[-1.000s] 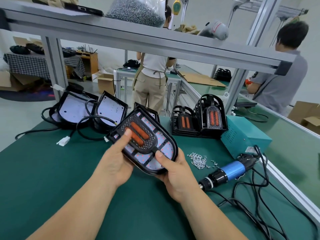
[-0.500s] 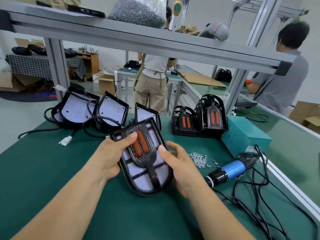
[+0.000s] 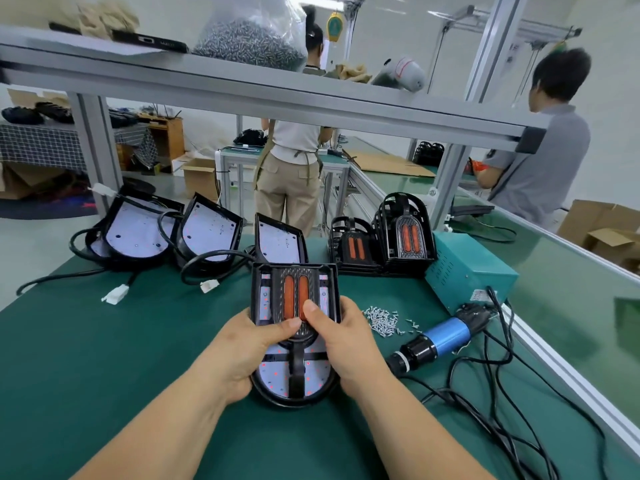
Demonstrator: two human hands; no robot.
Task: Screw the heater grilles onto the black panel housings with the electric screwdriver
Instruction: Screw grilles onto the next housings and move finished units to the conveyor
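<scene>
Head view puts the black panel housing (image 3: 294,388) straight in front of you, its rounded end toward you at 6 o'clock and its square end away at 12. The heater grille (image 3: 294,292) lies on its face, with two orange elements side by side in the far half.

Your left hand (image 3: 239,355) grips the housing's 9 o'clock edge, fingers curled round the rim and thumb laid across the lower part of the grille. Your right hand (image 3: 346,351) holds the 3 o'clock edge, thumb tip pressing on the right orange element; its fingers are out of sight behind the housing. The two thumbs nearly meet. Whether the housing rests on the green surface (image 3: 104,375) or is held just above it, I cannot tell from this angle.

Taking the housing as centre, the electric screwdriver (image 3: 440,337) lies on its side at 3 o'clock, untouched, its nose toward your right wrist. A loose heap of screws (image 3: 381,320) sits at 2 o'clock, between the screwdriver and the housing. A teal power box (image 3: 474,275) stands farther out at 2 o'clock, and a stack of grilles (image 3: 401,237) stands just beside it at 1 o'clock. Three spare housings (image 3: 138,233) lean from 10 to 12 o'clock, pale insides facing you. A white connector (image 3: 116,294) lies on the surface at 9 o'clock.
</scene>
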